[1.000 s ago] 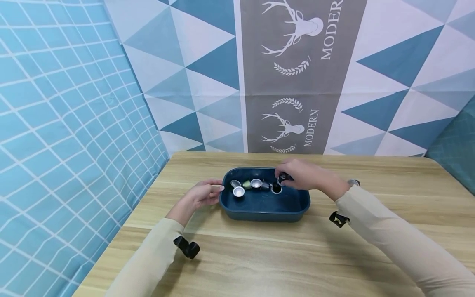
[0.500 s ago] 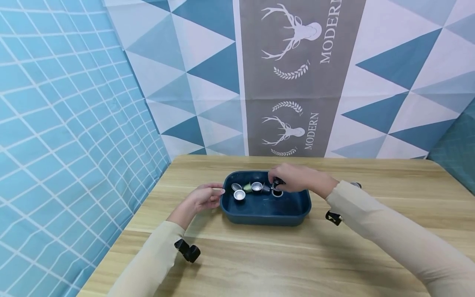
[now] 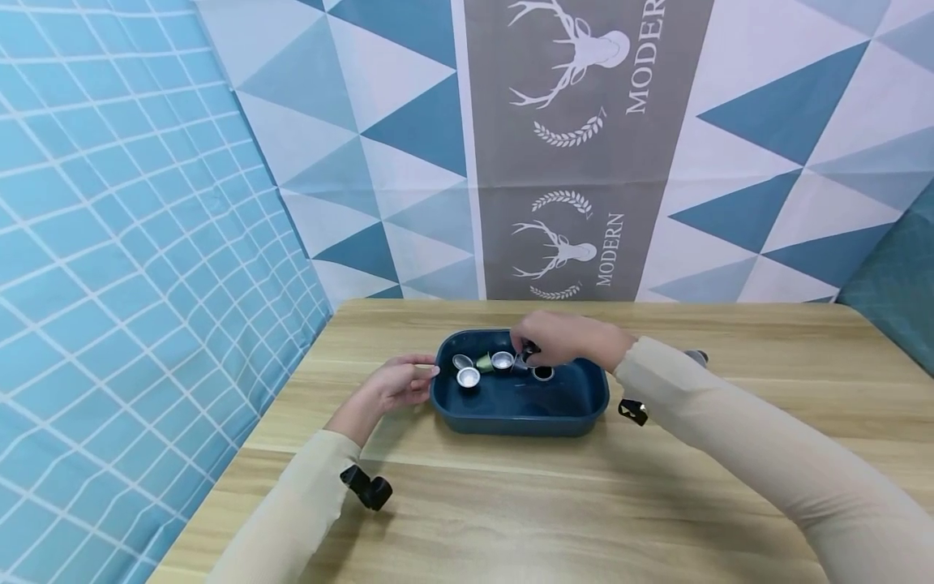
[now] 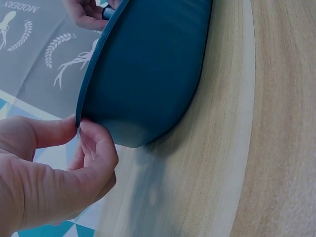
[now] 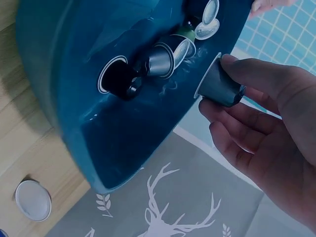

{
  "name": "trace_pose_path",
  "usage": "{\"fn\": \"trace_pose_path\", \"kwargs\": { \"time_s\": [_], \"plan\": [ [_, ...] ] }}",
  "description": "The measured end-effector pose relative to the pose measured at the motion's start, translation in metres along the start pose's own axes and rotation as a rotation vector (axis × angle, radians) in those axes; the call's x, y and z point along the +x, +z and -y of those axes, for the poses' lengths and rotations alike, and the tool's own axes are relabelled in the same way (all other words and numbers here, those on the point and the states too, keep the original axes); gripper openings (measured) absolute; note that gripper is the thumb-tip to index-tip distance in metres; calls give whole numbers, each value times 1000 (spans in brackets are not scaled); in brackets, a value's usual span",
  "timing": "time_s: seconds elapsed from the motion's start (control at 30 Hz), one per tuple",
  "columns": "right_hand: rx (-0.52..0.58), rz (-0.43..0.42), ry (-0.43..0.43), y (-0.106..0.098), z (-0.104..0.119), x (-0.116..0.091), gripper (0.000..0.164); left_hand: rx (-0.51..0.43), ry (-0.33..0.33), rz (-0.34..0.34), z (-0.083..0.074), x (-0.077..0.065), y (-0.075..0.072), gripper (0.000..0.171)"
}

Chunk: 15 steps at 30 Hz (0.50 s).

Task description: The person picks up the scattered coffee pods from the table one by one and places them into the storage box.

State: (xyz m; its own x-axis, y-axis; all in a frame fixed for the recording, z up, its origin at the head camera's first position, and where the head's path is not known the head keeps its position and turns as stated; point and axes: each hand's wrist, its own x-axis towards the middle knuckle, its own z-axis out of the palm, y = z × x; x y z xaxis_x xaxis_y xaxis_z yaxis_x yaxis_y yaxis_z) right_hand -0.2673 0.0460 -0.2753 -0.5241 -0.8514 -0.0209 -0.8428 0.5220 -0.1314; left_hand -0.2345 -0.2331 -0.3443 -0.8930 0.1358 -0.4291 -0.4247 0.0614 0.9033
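A dark blue plastic tub point(image 3: 521, 424) stands on the table, several coffee capsules inside. My left hand point(image 3: 401, 381) pinches its left rim between thumb and index finger, plainly seen in the left wrist view. Over the tub's back part, my right hand point(image 3: 565, 337) grips a dark grey coffee capsule point(image 5: 219, 84) between thumb and fingers, its foil rim turned toward the tub. Lying in the tub are a black capsule point(image 5: 121, 81), a grey capsule point(image 5: 159, 60) and a green capsule point(image 5: 186, 33). Toward its left end, a silver-faced capsule point(image 3: 469, 377) shows.
Right of the tub, partly behind my right sleeve, a capsule point(image 3: 696, 357) lies on the wooden table point(image 3: 511, 503); the right wrist view shows its pale lid point(image 5: 33, 200). Patterned cloth point(image 3: 554, 162) hangs behind the table, blue checked cloth point(image 3: 146, 243) at the left.
My right hand has moved left over the tub, carrying the dark grey capsule past the black one. My left hand keeps its place at the rim.
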Motion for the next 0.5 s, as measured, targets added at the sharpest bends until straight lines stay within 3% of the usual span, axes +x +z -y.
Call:
{"fn": "trace_pose_path", "kwargs": {
  "time_s": [0.3, 0.5],
  "plan": [
    [-13, 75, 9, 2, 3, 17, 7, 15, 9, 20, 0, 0, 0, 44],
    [-27, 141, 60, 3, 5, 31, 10, 10, 12, 18, 0, 1, -1, 46]
  ]
}}
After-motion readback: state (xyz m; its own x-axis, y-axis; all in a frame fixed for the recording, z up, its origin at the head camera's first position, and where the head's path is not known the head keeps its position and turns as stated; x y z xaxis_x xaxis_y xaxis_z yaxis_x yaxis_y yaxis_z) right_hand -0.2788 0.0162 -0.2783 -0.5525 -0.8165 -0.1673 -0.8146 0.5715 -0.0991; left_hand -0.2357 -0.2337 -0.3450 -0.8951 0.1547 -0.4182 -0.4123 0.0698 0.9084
